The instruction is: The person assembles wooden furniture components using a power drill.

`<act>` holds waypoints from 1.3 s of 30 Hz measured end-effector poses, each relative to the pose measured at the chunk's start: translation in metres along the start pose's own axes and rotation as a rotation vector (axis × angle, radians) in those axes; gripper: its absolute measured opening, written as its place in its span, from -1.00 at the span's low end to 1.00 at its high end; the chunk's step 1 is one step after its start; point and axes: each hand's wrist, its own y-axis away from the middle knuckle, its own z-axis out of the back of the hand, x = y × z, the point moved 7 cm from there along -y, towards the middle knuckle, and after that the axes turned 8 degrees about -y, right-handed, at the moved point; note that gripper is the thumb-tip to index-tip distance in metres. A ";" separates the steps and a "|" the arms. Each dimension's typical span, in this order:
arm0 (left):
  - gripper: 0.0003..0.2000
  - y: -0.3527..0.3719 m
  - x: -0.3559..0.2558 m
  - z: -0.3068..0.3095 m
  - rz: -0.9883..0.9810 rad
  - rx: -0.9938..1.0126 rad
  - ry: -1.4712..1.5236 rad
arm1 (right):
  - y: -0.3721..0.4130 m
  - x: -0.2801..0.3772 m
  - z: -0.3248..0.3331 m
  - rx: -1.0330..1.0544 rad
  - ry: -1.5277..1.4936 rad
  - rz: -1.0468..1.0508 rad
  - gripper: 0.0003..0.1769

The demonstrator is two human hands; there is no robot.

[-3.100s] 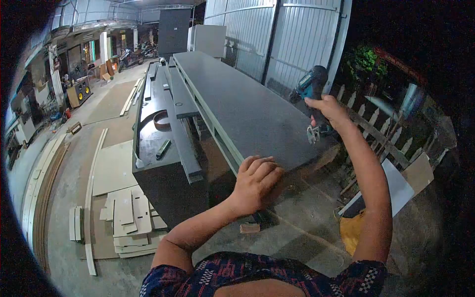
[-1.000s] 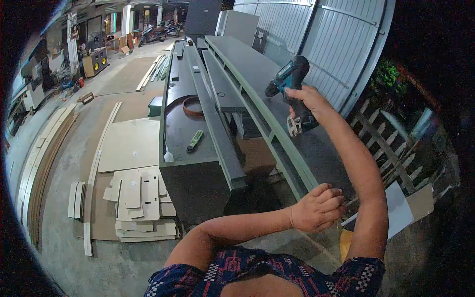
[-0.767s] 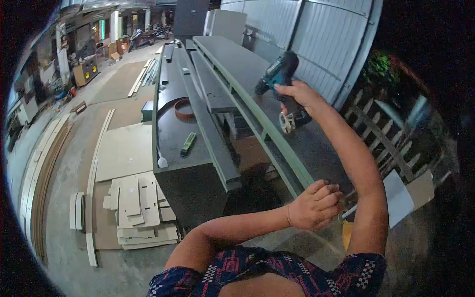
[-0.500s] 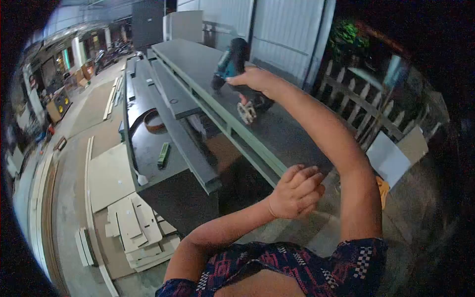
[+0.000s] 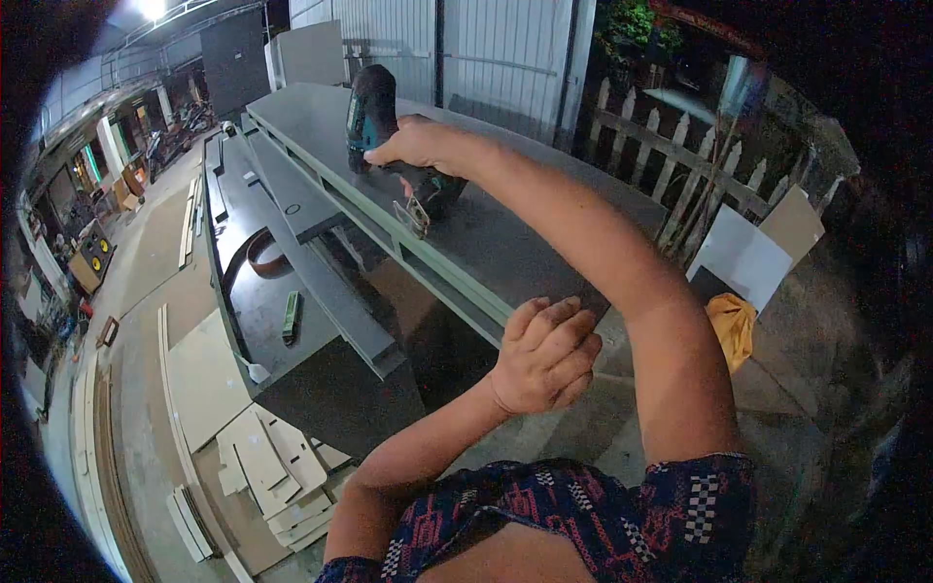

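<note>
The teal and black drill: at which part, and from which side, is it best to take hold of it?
I would grip the drill by its handle, coming from the person's right. Its body points nose-down over the long dark panel, so the handle juts towards that side; the right hand is wrapped there and hides most of it.

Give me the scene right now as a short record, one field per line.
Right hand: grips a teal-and-black power drill over the panel; the hand wraps its handle
Left hand: fingers curled, hand at the panel's near end; contents hidden
Work surface: long dark panel with pale green edges
Beside it: dark cabinet bearing a green-and-black tool and a curled brown strip
Floor: pale boards, yellow cloth
</note>
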 end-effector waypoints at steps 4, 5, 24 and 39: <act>-0.69 0.002 0.001 0.000 0.015 0.000 0.008 | -0.009 -0.005 0.002 -0.017 0.059 0.000 -0.59; -0.69 0.003 0.001 0.000 0.019 0.004 0.011 | -0.007 -0.005 0.003 -0.037 0.039 -0.011 -0.60; -0.69 -0.002 0.000 0.007 0.033 -0.017 -0.053 | -0.017 0.003 -0.010 0.031 0.043 0.071 -0.66; -0.75 -0.001 -0.019 0.003 0.010 -0.048 0.033 | -0.005 -0.032 0.105 -0.349 0.147 0.095 -0.72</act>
